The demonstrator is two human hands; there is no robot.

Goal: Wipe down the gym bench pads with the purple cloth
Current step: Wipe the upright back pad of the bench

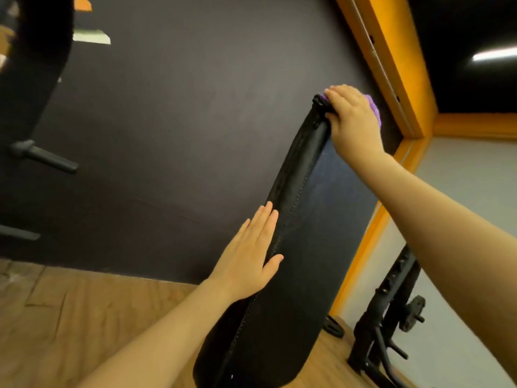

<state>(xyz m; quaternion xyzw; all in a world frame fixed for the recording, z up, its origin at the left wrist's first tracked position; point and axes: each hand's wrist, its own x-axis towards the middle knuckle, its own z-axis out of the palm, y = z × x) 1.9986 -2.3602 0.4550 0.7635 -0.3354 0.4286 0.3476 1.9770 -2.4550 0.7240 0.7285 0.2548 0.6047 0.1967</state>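
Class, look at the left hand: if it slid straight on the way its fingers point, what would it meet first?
Probably only more of the bench pad: the left hand lies flat along its stitched edge, pointing up toward the right hand pressing the purple cloth.

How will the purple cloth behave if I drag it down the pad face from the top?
The purple cloth looks fuzzy and bunched under the right hand, so it is probably soft and floppy and may fold without flat pressure. The bench pad looks smooth, so it should glide. The left hand steadies the pad's side.
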